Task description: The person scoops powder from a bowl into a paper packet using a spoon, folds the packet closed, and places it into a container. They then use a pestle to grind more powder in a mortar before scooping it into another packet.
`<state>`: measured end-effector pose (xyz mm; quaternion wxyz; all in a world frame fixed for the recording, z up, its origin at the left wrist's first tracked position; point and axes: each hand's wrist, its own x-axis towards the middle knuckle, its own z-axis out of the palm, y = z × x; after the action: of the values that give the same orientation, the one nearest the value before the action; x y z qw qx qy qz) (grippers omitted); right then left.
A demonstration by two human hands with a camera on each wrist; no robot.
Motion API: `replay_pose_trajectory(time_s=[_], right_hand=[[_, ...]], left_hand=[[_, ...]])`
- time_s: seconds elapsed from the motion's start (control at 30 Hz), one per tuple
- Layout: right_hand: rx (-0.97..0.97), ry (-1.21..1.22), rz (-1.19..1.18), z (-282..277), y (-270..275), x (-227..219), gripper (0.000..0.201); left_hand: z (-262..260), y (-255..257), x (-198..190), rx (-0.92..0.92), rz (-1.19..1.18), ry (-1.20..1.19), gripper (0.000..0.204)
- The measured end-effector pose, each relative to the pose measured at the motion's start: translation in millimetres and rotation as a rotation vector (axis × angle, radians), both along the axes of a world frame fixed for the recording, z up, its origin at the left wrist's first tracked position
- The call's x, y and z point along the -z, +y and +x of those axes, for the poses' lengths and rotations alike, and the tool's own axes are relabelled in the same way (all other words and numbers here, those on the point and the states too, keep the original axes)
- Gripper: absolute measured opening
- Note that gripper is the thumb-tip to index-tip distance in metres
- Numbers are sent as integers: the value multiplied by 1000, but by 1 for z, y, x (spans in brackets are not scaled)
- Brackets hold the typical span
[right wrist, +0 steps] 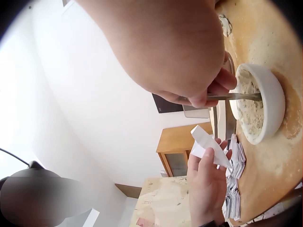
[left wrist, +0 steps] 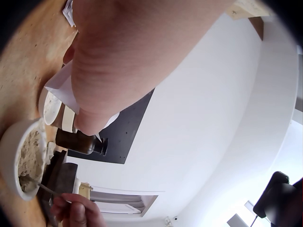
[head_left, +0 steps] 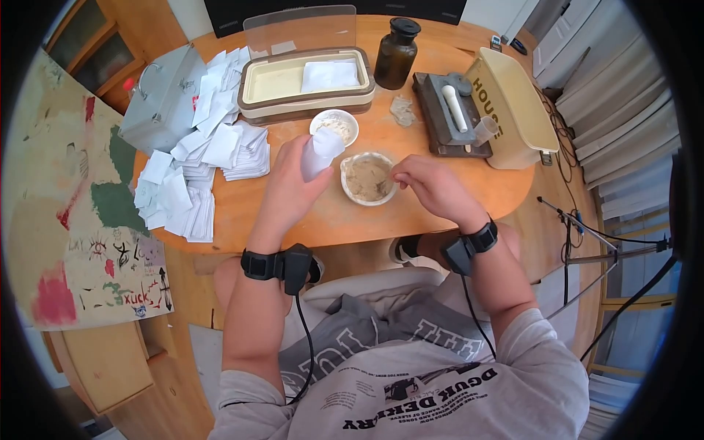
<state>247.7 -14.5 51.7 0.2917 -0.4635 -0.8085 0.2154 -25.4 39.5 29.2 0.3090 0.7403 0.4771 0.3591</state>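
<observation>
My left hand (head_left: 291, 182) grips a folded white paper packet (head_left: 321, 154), held above the table to the left of a white bowl (right wrist: 275, 106). Tan, crumbly powder (head_left: 364, 178) fills much of that bowl. With thumb and fingers, my right hand (head_left: 431, 188) pinches the thin metal handle of a small utensil (right wrist: 234, 96) at the bowl's right side. Its lower end is buried in the powder, so the tip's shape is hidden. Just behind the packet stands a second white bowl (head_left: 356, 131) with pale powder inside.
Stacks of white paper packets (head_left: 246, 152) cover the table's left, beside a metal case (head_left: 155, 110). Behind are a cream-and-brown box (head_left: 257, 104) with its clear lid raised and a dark jar (head_left: 394, 59). To the right are a grey scale-like device (head_left: 438, 121), a white pestle (head_left: 454, 108) and a beige bin (head_left: 524, 121).
</observation>
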Motion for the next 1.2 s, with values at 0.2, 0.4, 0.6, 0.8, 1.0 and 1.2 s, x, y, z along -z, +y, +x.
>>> replay_pose_trajectory(time_s=[0.2, 0.4, 0.6, 0.8, 1.0, 1.2], right_hand=[[87, 37, -45, 6, -2, -11, 9], [251, 125, 33, 0, -1, 0, 11], [407, 211, -52, -7, 10, 18, 18], [463, 500, -428, -2, 25, 53, 23], [473, 756, -588, -4, 23, 53, 22], [502, 853, -551, 0, 24, 46, 20]], left_hand=[[-2, -1, 4, 14, 37, 7, 58], [-3, -2, 6, 30, 33, -9, 59], [4, -4, 8, 67, 42, 9, 61], [9, -7, 9, 83, 50, 62, 59], [11, -9, 13, 143, 51, 73, 57], [14, -8, 13, 135, 44, 120, 58]])
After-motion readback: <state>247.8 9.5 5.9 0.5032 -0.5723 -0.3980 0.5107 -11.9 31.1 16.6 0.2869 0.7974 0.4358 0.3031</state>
